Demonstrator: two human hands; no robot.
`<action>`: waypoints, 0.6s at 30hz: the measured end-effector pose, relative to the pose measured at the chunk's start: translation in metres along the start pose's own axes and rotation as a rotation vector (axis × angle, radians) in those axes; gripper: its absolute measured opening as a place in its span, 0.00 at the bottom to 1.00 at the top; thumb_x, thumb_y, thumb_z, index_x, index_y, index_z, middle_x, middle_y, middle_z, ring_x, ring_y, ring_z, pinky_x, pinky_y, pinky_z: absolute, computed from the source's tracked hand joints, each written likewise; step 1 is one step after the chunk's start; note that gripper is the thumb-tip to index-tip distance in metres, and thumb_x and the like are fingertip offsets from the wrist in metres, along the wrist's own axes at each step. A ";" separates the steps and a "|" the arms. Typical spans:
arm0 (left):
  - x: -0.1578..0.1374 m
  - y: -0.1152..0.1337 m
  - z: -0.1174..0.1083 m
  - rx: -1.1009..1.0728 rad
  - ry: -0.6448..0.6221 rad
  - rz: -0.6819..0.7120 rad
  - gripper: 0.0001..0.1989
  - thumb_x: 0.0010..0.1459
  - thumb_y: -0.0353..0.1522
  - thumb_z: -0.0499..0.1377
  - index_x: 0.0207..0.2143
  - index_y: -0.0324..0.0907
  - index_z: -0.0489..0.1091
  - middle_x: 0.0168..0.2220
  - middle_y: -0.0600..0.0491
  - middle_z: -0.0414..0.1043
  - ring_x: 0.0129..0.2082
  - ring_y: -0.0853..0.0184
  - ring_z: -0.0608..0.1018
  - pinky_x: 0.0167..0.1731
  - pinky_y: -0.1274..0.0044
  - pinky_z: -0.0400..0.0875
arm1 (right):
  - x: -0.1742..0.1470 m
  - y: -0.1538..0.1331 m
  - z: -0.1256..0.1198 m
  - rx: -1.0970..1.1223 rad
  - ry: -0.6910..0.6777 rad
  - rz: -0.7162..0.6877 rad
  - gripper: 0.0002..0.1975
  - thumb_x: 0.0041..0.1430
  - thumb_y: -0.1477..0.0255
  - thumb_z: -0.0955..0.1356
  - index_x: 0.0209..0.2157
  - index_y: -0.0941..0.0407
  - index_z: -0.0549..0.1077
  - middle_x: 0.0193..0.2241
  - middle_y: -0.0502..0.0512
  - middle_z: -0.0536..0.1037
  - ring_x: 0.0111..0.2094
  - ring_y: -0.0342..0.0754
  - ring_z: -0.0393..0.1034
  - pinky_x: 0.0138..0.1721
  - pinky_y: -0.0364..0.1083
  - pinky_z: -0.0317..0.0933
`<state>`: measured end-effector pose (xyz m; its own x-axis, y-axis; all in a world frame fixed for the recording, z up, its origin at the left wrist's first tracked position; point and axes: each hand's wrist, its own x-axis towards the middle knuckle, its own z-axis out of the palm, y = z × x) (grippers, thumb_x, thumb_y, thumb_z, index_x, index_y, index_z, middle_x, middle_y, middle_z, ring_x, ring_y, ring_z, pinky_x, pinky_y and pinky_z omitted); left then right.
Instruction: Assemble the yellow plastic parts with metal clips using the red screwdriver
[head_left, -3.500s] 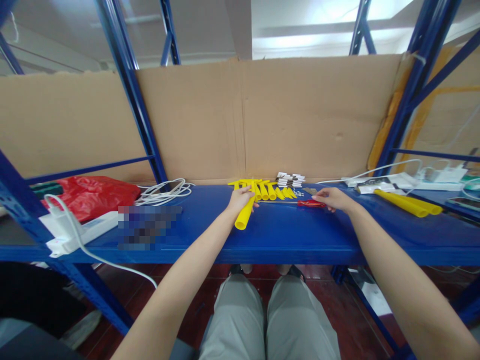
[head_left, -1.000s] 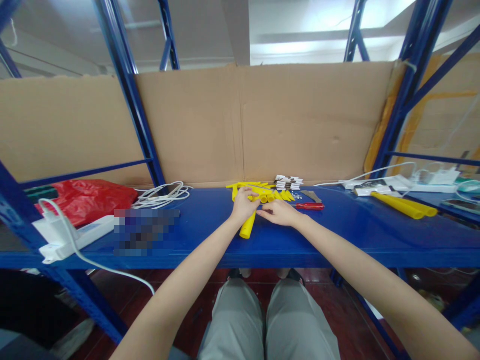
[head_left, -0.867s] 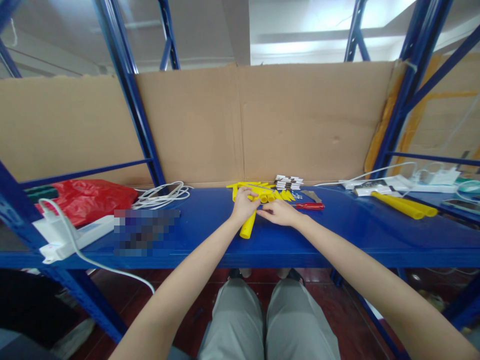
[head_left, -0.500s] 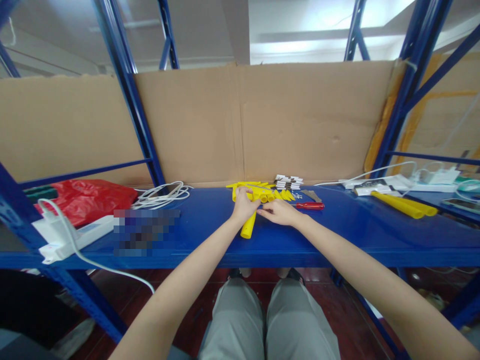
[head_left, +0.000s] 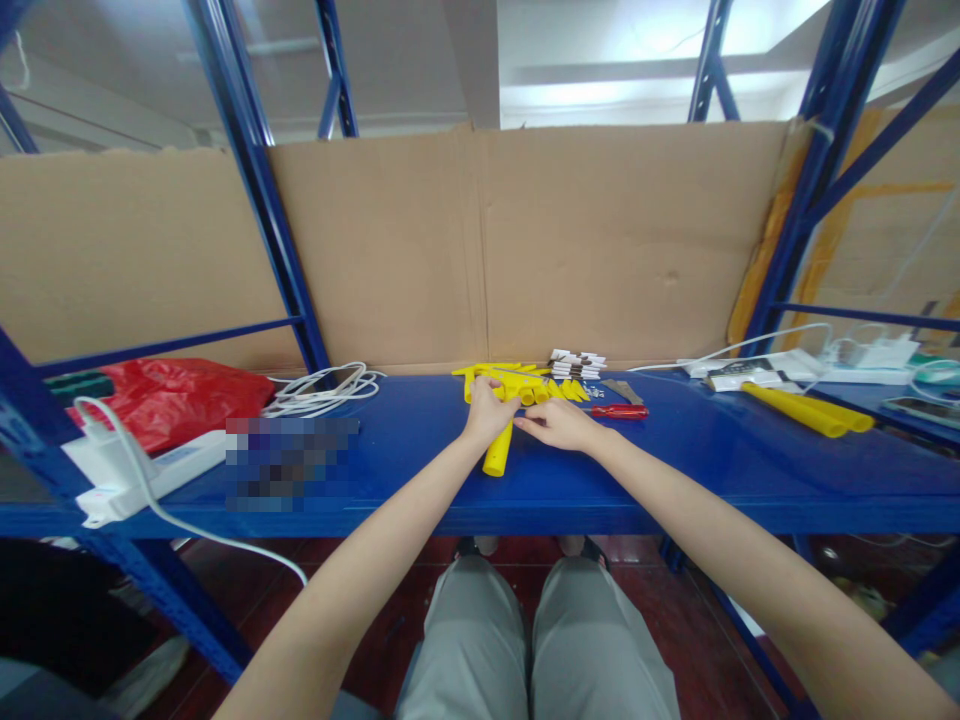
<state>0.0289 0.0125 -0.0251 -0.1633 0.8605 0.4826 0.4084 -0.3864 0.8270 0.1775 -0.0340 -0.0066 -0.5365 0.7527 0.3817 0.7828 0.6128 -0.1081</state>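
Note:
A yellow plastic handle with a hollow round end lies on the blue shelf, its open end towards me. My left hand is closed round its upper part and hides that part. Close by on the right, my right hand has its fingertips pinched together at the handle's side. Whatever those fingertips hold is too small to make out. Behind my hands lie several more yellow handles and small yellow pointed pieces. To the right of my right hand rests a red screwdriver.
White-and-dark stacked strips stand at the cardboard back wall. Two yellow tubes lie at the right, near white power strips and cables. At the left are a red plastic bag, coiled white cable and a power strip.
Almost nothing differs. Both hands stay in place at the yellow handle, whose near end has shifted very slightly to the right.

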 end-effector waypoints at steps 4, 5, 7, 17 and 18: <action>0.000 0.001 0.001 -0.045 -0.004 -0.030 0.19 0.42 0.23 0.65 0.31 0.43 0.57 0.32 0.58 0.63 0.34 0.69 0.72 0.41 0.73 0.68 | 0.000 0.000 0.000 0.004 -0.009 0.005 0.19 0.66 0.65 0.62 0.27 0.60 0.78 0.20 0.53 0.72 0.20 0.40 0.57 0.27 0.43 0.47; -0.001 0.003 0.001 -0.046 0.001 -0.033 0.19 0.42 0.23 0.65 0.30 0.43 0.57 0.32 0.58 0.63 0.33 0.69 0.72 0.41 0.73 0.68 | 0.000 0.000 0.001 0.008 -0.006 0.002 0.20 0.66 0.65 0.62 0.27 0.59 0.78 0.20 0.53 0.72 0.20 0.41 0.57 0.28 0.43 0.47; -0.003 0.006 0.000 -0.037 0.016 -0.041 0.18 0.42 0.23 0.65 0.28 0.44 0.57 0.30 0.58 0.63 0.32 0.69 0.72 0.40 0.74 0.67 | 0.000 0.000 0.001 0.018 0.001 -0.004 0.20 0.66 0.63 0.62 0.27 0.59 0.78 0.20 0.53 0.72 0.21 0.41 0.58 0.28 0.43 0.47; -0.001 0.003 0.004 -0.205 0.002 -0.051 0.09 0.51 0.21 0.55 0.26 0.43 0.61 0.28 0.56 0.66 0.34 0.67 0.73 0.43 0.74 0.66 | 0.000 0.001 0.002 0.075 0.010 -0.024 0.23 0.66 0.59 0.61 0.26 0.59 0.77 0.18 0.52 0.69 0.21 0.41 0.56 0.28 0.43 0.46; -0.001 0.003 0.005 -0.230 -0.002 -0.056 0.09 0.51 0.21 0.54 0.26 0.43 0.61 0.28 0.56 0.66 0.34 0.67 0.73 0.44 0.74 0.66 | 0.000 0.001 0.001 0.079 0.011 -0.020 0.23 0.66 0.59 0.61 0.26 0.59 0.77 0.18 0.52 0.69 0.21 0.41 0.57 0.28 0.43 0.47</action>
<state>0.0343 0.0121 -0.0246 -0.1782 0.8834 0.4335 0.1830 -0.4031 0.8967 0.1777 -0.0334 -0.0080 -0.5482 0.7375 0.3945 0.7441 0.6454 -0.1726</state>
